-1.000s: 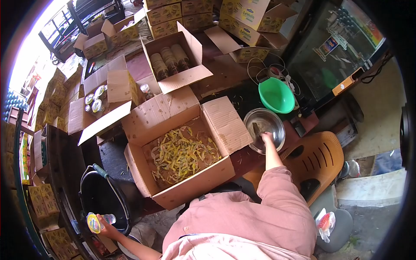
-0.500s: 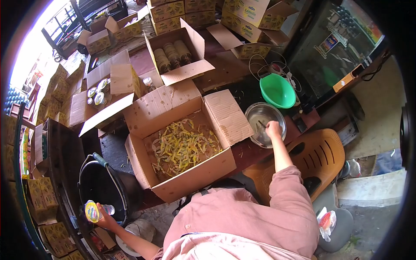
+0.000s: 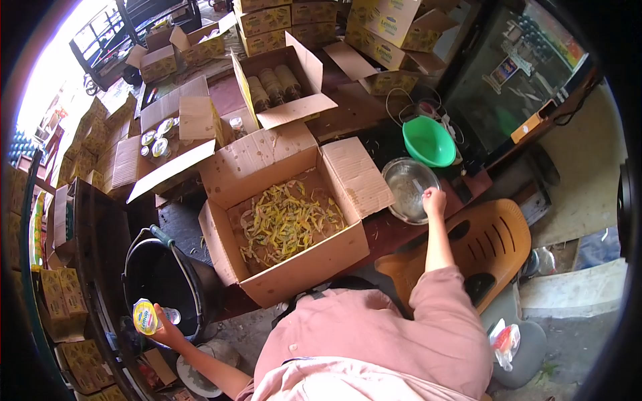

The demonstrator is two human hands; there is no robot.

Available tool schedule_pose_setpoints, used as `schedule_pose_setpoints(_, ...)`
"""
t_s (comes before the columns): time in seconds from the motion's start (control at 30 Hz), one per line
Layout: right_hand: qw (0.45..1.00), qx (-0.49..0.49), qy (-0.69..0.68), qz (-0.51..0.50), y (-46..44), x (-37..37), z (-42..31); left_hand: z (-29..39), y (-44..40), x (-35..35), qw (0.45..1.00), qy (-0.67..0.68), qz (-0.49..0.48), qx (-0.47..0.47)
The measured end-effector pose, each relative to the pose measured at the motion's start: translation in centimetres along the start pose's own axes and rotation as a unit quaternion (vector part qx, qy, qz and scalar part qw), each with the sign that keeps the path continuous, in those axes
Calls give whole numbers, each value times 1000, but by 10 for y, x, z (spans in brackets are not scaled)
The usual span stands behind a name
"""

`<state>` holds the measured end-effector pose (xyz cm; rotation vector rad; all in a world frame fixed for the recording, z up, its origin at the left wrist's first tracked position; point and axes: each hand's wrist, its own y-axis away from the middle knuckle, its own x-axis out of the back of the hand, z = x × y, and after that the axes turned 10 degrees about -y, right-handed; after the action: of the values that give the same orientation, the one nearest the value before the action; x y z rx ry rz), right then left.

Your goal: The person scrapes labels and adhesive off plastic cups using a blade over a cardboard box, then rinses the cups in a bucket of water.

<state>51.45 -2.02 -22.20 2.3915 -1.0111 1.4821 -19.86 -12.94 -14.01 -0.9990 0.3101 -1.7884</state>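
Observation:
My left hand [image 3: 167, 329] is wrapped round a cup with a yellow lemon label [image 3: 146, 317], at the front rim of a black bucket [image 3: 212, 284]; a second, clear cup [image 3: 172, 315] shows just behind it. My right hand [image 3: 434, 200] is closed at the right rim of a steel bowl [image 3: 406, 187]; what it grips is too small to make out. Between my hands stands an open cardboard box [image 3: 307, 264] holding many yellow-green strips [image 3: 287, 220].
A green bowl [image 3: 429, 142] sits behind the steel one. Farther back, an open box [image 3: 294, 110] holds brown cylinders, and another [image 3: 167, 170] holds lidded cups. An orange chair [image 3: 505, 234] stands at right, near a glass cabinet [image 3: 508, 73].
My right hand has moved right, from inside the steel bowl to its rim, and the dark item seen at its fingers is no longer visible. My left hand still holds the cup.

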Motion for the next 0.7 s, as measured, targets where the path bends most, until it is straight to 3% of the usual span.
schedule_pose_setpoints(0.03, 997, -35, -72, 14, -2, -15, 16, 6, 3, 1, 1000, 17, -4, 17)
schedule_pose_setpoints(0.23, 960, -193, -193, -68, -8, -71, 49, -5, 0, 1, 999, 11, -23, 27)
schedule_pose_setpoints(0.37, 934, -308, -151, -95, -22, -107, 59, -1, 1, 4, 999, -3, -37, 38)
schedule_pose_setpoints(0.53, 906, -340, -232, -95, -27, -131, 75, 4, 1, 3, 998, -4, -48, 46)
schedule_pose_setpoints(0.63, 870, -349, -302, -171, -18, -69, 35, -1, 0, 1, 999, -24, -31, 27)
schedule_pose_setpoints(0.7, 956, -186, -67, -219, -38, -54, 40, -1, 1, 1, 998, -44, -26, 24)
